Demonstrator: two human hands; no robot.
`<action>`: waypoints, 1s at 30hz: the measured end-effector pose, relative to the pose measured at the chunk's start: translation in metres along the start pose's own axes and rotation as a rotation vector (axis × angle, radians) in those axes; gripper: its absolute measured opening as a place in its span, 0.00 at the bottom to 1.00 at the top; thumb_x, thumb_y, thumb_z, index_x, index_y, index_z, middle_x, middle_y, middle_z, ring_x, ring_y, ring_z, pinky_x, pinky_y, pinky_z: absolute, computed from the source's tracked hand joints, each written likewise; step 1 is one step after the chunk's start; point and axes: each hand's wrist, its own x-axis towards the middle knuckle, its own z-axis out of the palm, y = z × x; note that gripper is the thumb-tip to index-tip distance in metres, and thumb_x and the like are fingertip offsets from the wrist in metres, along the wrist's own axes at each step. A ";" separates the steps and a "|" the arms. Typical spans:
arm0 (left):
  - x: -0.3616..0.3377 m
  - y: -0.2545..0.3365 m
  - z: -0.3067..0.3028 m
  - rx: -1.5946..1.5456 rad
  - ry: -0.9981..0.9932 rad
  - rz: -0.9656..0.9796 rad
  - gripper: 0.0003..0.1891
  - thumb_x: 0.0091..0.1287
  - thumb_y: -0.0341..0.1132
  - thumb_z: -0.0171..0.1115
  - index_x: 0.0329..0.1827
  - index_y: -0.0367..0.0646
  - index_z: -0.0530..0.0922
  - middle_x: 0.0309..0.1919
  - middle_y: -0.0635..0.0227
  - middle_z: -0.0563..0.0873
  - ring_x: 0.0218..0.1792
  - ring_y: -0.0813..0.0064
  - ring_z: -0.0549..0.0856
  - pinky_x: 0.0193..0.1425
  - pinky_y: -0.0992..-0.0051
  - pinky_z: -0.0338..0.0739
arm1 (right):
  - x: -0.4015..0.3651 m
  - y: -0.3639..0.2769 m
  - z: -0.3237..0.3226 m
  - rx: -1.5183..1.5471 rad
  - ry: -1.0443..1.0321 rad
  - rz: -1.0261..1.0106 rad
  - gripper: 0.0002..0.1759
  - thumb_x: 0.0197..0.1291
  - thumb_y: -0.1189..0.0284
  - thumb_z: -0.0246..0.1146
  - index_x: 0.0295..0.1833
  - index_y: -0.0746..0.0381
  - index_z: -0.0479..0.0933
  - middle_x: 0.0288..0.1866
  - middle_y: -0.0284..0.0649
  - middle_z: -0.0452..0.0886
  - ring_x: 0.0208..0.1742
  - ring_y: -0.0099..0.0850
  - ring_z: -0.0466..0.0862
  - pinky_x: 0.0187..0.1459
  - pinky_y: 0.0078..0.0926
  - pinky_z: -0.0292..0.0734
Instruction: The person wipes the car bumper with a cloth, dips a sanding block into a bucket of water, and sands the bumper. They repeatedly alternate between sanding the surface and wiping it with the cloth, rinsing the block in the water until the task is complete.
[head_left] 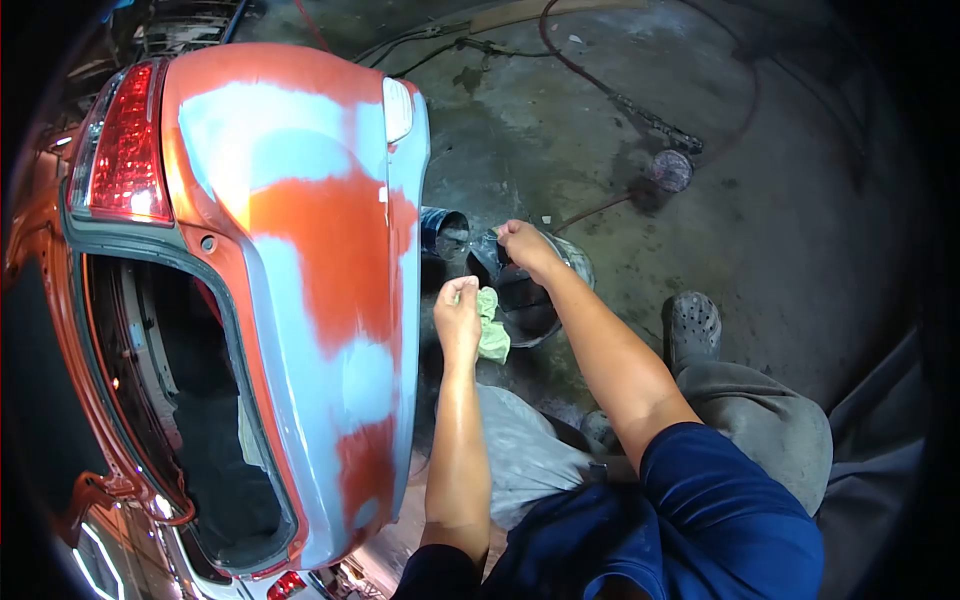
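My left hand is closed in a pinch on a crumpled light green cloth, which hangs down on its right side. Just beyond it, my right hand has its fingertips pressed together at the edge of a thin dark grey sheet; its exact kind I cannot tell. Both hands are over or beside a round bucket with a dark inside, standing on the floor. To the left is a car's rear bumper, orange with patches of pale blue-grey.
A blue can stands between bumper and bucket. The car's red tail light and open rear are at the left. Hoses and a round disc-like object lie on the wet concrete floor. My shoe is right of the bucket.
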 end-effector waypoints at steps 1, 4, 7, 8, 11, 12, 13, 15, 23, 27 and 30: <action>0.000 0.000 0.005 0.074 0.010 0.018 0.10 0.75 0.34 0.64 0.45 0.35 0.87 0.40 0.68 0.90 0.41 0.79 0.86 0.50 0.77 0.79 | 0.000 0.000 0.000 0.016 -0.003 -0.013 0.05 0.68 0.74 0.59 0.43 0.62 0.81 0.32 0.32 0.79 0.35 0.25 0.76 0.37 0.32 0.72; 0.017 -0.005 0.017 0.186 -0.001 0.054 0.13 0.73 0.36 0.67 0.49 0.33 0.88 0.44 0.60 0.92 0.45 0.74 0.88 0.55 0.73 0.80 | -0.005 -0.003 -0.001 0.002 -0.095 0.035 0.05 0.70 0.72 0.61 0.47 0.58 0.80 0.38 0.29 0.80 0.39 0.23 0.78 0.37 0.32 0.77; 0.028 -0.003 0.027 0.296 0.042 0.003 0.15 0.70 0.40 0.71 0.46 0.34 0.89 0.39 0.57 0.93 0.41 0.71 0.89 0.51 0.71 0.81 | -0.008 -0.007 0.002 -0.038 -0.147 0.113 0.04 0.70 0.72 0.61 0.46 0.58 0.80 0.37 0.28 0.79 0.39 0.22 0.78 0.38 0.30 0.77; 0.029 0.000 0.029 0.319 0.050 -0.025 0.16 0.69 0.41 0.72 0.45 0.34 0.89 0.38 0.57 0.93 0.40 0.71 0.89 0.50 0.70 0.81 | -0.008 -0.008 0.003 -0.015 -0.161 0.090 0.04 0.69 0.72 0.62 0.45 0.60 0.80 0.36 0.30 0.80 0.38 0.23 0.77 0.37 0.29 0.76; 0.037 -0.017 0.037 0.318 0.095 -0.038 0.16 0.68 0.40 0.74 0.45 0.32 0.88 0.36 0.57 0.92 0.38 0.73 0.88 0.47 0.71 0.81 | -0.007 -0.002 -0.001 -0.005 -0.215 0.043 0.06 0.68 0.72 0.63 0.46 0.62 0.81 0.37 0.32 0.81 0.38 0.23 0.78 0.39 0.28 0.75; 0.038 -0.017 0.037 0.297 0.096 -0.049 0.16 0.67 0.40 0.74 0.46 0.32 0.88 0.37 0.58 0.92 0.38 0.73 0.88 0.46 0.71 0.81 | -0.008 -0.006 -0.004 -0.038 -0.246 0.036 0.06 0.69 0.72 0.63 0.47 0.61 0.81 0.38 0.31 0.81 0.40 0.23 0.79 0.41 0.28 0.77; 0.039 -0.017 0.036 0.278 0.098 -0.058 0.16 0.67 0.39 0.74 0.46 0.31 0.88 0.37 0.58 0.92 0.38 0.74 0.88 0.46 0.71 0.81 | -0.010 -0.012 -0.006 -0.070 -0.278 0.028 0.06 0.70 0.72 0.62 0.48 0.60 0.81 0.39 0.30 0.82 0.42 0.23 0.81 0.43 0.28 0.79; 0.037 -0.018 0.033 0.220 0.075 -0.041 0.13 0.68 0.36 0.73 0.44 0.32 0.87 0.35 0.63 0.91 0.35 0.78 0.85 0.42 0.74 0.79 | -0.014 -0.023 -0.007 -0.101 -0.288 0.056 0.07 0.69 0.71 0.64 0.50 0.61 0.82 0.41 0.31 0.83 0.43 0.23 0.81 0.44 0.28 0.79; 0.030 0.023 0.002 -0.097 -0.212 -0.202 0.05 0.71 0.31 0.68 0.37 0.41 0.84 0.29 0.77 0.82 0.31 0.87 0.77 0.36 0.80 0.69 | -0.005 -0.031 -0.005 -0.222 -0.370 -0.120 0.14 0.62 0.70 0.74 0.50 0.63 0.82 0.42 0.29 0.83 0.43 0.20 0.79 0.47 0.22 0.75; 0.033 0.033 -0.003 -0.039 -0.268 -0.183 0.07 0.71 0.32 0.68 0.33 0.44 0.82 0.28 0.78 0.81 0.30 0.87 0.76 0.35 0.80 0.68 | -0.001 -0.035 -0.007 -0.174 -0.476 -0.072 0.12 0.62 0.71 0.74 0.48 0.64 0.83 0.39 0.28 0.83 0.42 0.19 0.79 0.47 0.22 0.74; 0.037 0.033 -0.002 0.026 -0.243 -0.180 0.08 0.70 0.32 0.70 0.32 0.43 0.81 0.28 0.77 0.81 0.29 0.86 0.76 0.34 0.80 0.68 | 0.001 -0.037 -0.008 -0.225 -0.460 -0.120 0.09 0.63 0.72 0.73 0.46 0.64 0.84 0.37 0.27 0.83 0.41 0.19 0.78 0.46 0.23 0.73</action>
